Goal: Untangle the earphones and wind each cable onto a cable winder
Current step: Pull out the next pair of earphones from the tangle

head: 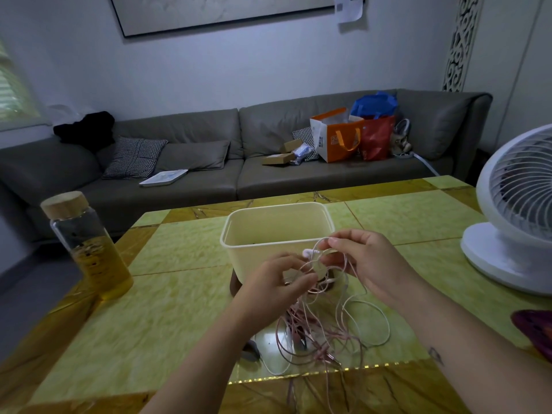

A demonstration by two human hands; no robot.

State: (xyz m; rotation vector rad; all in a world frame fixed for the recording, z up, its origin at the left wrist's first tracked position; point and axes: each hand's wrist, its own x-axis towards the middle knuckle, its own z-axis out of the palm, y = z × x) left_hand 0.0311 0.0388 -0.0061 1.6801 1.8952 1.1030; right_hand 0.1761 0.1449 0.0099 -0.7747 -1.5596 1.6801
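Observation:
A tangle of thin pink and white earphone cables [322, 333] hangs from both hands down onto the table [167, 294]. My left hand [268, 282] pinches a bunch of the cables just in front of a cream plastic box [277, 231]. My right hand [367, 261] is raised beside it, its fingertips gripping a white cable loop near a white earbud [307, 252]. Between the hands sits a small round pale piece [321, 268], possibly a winder, partly hidden by the cables.
A glass bottle [89, 246] with a wooden cap and yellow liquid stands at the left. A white desk fan [513, 210] stands at the right edge. A purple object [534, 330] lies near the right side. A grey sofa with bags lies beyond the table.

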